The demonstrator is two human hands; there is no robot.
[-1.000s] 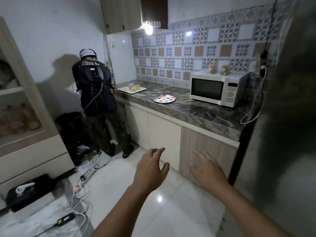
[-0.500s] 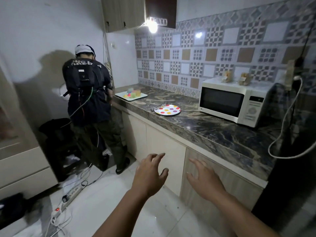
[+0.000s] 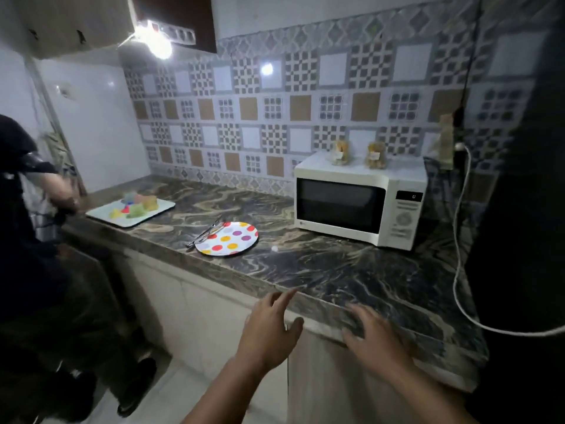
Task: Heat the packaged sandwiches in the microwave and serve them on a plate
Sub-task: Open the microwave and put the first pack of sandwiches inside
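Note:
A white microwave (image 3: 357,203) stands on the dark marble counter (image 3: 336,270) with its door closed. On its top sit two packaged sandwiches (image 3: 341,153) (image 3: 375,155), side by side. A white plate with coloured dots (image 3: 227,238) lies on the counter left of the microwave, with metal tongs (image 3: 204,232) resting on its left rim. My left hand (image 3: 269,332) hovers at the counter's front edge with fingers spread and holds nothing. My right hand (image 3: 376,335) is open over the counter edge, also without anything in it.
A white tray (image 3: 131,209) with coloured blocks lies at the counter's far left. Another person in dark clothes (image 3: 33,255) stands at the left. A white cable (image 3: 458,240) hangs right of the microwave, beside a dark fridge (image 3: 519,209).
The view has moved closer to the counter and turned right. Both hands rose from in front of the cabinet doors to the counter's front edge. The person at the left is now mostly out of frame.

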